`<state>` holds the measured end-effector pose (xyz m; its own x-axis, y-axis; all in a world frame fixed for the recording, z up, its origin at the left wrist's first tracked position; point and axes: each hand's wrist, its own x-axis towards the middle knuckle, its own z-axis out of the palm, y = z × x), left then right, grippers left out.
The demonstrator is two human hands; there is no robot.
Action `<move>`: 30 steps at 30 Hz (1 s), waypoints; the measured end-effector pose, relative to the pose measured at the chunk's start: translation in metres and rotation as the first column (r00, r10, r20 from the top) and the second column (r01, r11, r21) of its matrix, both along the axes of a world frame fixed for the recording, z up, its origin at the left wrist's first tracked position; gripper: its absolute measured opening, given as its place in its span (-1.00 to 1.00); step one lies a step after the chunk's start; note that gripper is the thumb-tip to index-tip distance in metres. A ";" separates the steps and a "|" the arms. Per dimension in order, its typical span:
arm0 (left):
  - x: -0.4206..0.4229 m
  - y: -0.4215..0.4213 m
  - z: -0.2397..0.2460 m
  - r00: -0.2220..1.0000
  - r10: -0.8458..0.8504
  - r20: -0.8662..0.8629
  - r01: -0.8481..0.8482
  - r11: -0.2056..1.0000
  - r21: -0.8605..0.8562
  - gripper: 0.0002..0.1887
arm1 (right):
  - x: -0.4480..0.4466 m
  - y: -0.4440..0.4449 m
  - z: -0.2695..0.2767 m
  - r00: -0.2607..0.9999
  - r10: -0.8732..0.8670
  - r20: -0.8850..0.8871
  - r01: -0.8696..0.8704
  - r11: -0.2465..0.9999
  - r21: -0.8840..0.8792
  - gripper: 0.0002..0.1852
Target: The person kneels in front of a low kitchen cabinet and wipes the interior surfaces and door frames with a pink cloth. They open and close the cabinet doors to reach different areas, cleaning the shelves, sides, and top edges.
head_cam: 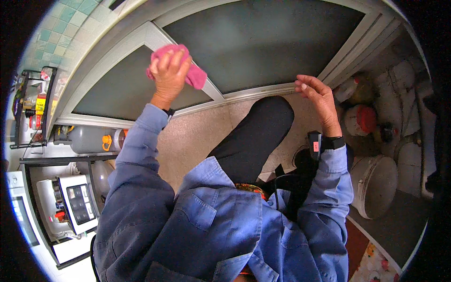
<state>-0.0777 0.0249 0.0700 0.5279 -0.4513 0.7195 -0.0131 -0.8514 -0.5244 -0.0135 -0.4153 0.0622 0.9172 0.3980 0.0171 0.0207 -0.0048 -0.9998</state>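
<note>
My left hand (169, 72) grips a crumpled pink cloth (196, 77) against the pale frame of a sliding door (211, 86), where two door panels overlap. Dark frosted glass (267, 46) fills the panel on the right, and a smaller pane (123, 81) lies to the left of the cloth. On the right, my right hand (315, 93) is held up with fingers apart and slightly bent, near the door's lower rail, holding nothing. Whether its fingertips touch the frame, I cannot tell.
A grey gas cylinder (90, 139) lies in view at the left, near a rack of bottles (38, 105) and a white appliance (79, 202) on a shelf. A white bucket (378, 187) and lidded jars (363, 120) stand at the right. My bent knee (271, 116) is over the tiled floor (186, 141).
</note>
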 end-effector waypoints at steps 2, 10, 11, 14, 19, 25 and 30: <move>-0.001 0.007 -0.041 0.994 -0.027 -0.110 0.033 0.998 0.053 -0.71 | 0.000 0.002 0.000 1.000 0.012 -0.001 -0.012 0.999 -0.041 -0.62; -0.012 0.009 -0.163 0.616 -0.096 -0.782 0.126 0.992 -0.023 -0.78 | 0.004 0.005 -0.007 1.000 0.022 0.018 -0.021 0.996 -0.090 -0.64; -0.014 0.003 -0.162 0.640 -0.144 -0.755 0.127 0.989 -0.081 -0.79 | 0.004 0.005 -0.009 1.000 0.012 0.017 -0.010 0.994 -0.108 -0.65; -0.015 -0.025 -0.127 0.637 -0.159 -0.754 0.063 0.986 -0.154 -0.79 | 0.007 0.003 -0.012 1.000 -0.013 0.016 0.015 0.990 -0.137 -0.65; 0.005 -0.069 0.002 0.892 -0.334 -0.306 0.258 0.930 -0.262 -0.71 | 0.008 0.007 -0.020 1.000 -0.004 -0.023 0.002 0.996 -0.089 -0.66; 0.047 -0.082 0.095 0.956 -0.179 0.234 0.221 0.961 -0.167 -0.73 | 0.008 0.007 -0.023 0.996 -0.029 0.083 0.039 0.992 -0.120 -0.69; 0.084 -0.094 0.049 0.984 -0.153 0.091 0.162 0.982 -0.095 -0.76 | 0.007 0.003 -0.020 0.990 -0.021 0.138 0.038 0.992 -0.123 -0.67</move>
<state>0.0068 -0.0689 0.1188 0.3927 -0.4460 0.8043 -0.1113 -0.8911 -0.4399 -0.0068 -0.4127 0.0426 0.9210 0.3780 0.0946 0.1546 -0.1317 -0.9792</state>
